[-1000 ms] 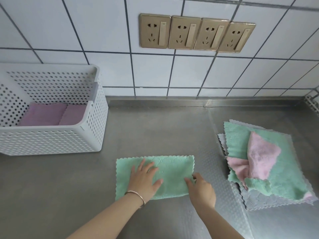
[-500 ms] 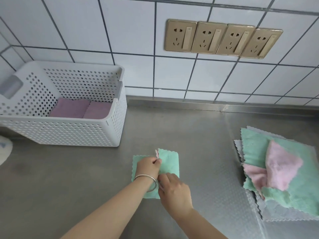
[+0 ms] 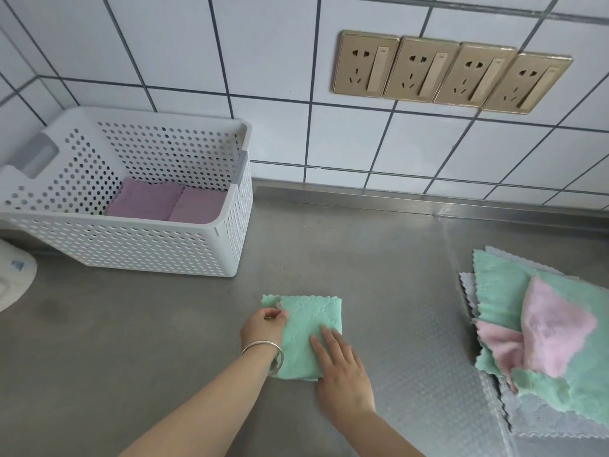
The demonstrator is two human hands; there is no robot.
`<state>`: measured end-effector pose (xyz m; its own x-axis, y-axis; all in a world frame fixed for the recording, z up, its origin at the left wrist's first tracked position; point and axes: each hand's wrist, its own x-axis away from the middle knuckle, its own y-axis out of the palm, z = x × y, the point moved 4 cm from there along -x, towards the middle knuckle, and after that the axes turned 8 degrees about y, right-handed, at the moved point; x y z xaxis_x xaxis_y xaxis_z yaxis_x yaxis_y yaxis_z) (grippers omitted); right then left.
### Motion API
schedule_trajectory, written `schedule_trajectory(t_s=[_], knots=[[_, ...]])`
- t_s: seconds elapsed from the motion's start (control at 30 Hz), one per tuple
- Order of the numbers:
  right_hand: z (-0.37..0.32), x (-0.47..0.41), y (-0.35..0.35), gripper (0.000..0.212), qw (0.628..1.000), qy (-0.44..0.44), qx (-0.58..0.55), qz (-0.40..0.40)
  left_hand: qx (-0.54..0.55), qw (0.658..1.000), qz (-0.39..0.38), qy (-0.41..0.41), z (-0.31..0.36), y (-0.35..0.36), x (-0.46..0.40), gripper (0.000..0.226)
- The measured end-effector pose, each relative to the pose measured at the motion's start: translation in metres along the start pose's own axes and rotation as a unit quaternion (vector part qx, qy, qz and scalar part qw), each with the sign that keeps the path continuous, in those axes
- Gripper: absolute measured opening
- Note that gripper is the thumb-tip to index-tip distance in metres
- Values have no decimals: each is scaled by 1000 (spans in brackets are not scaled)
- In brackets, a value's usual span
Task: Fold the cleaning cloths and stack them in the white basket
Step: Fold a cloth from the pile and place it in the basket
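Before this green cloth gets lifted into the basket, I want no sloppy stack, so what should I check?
1. Green cloth folded small: ok.
2. Edges lined up: not ok, a corner sticks out at the top left.
3. Left hand gripping its edge: ok.
4. Right hand pressing it flat: ok.
5. Room in the basket: ok, only purple cloths on its floor.
6. Path to the basket: ok.

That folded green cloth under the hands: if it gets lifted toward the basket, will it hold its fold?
Probably not unaided. The folded green cloth looks soft and plush, so it would likely flop open unless pinched across its layers. It looks light. The left hand grips its edge and the right hand lies flat on it, on the smooth steel counter, where it may slide.
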<state>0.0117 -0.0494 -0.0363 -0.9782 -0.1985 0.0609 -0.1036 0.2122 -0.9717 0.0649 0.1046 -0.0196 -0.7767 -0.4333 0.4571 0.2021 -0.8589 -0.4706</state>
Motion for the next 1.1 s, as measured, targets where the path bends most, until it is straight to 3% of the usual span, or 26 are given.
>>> schedule_trajectory(t_s=[0.17, 0.27, 0.4, 0.5, 0.63, 0.77, 1.03, 1.1], knots=[[-2, 2, 4, 93, 999, -30, 6, 18, -1, 1000, -15, -10, 2, 3, -1, 11], [-2, 2, 4, 90, 999, -36, -3, 16, -14, 1000, 14, 18, 4, 0, 0, 8], [-1, -1, 0, 55, 998, -46, -30, 38, 2, 997, 51, 63, 9, -6, 1, 21], [-4, -3, -3, 56, 997, -57, -27, 49, 15, 997, 63, 44, 10, -9, 4, 12], [-9, -1, -5, 54, 996, -71, -30, 36, 28, 998, 50, 18, 5, -6, 1, 21], [-5, 0, 0, 51, 997, -72, -25, 28, 10, 997, 51, 49, 4, -3, 4, 10], [-11, -2, -9, 62, 995, -90, -34, 29, -7, 980, 113, 166, 20, -21, 4, 9], [-16, -2, -9, 80, 995, -97, -22, 10, -29, 980, 114, 160, 15, -27, -5, 3]])
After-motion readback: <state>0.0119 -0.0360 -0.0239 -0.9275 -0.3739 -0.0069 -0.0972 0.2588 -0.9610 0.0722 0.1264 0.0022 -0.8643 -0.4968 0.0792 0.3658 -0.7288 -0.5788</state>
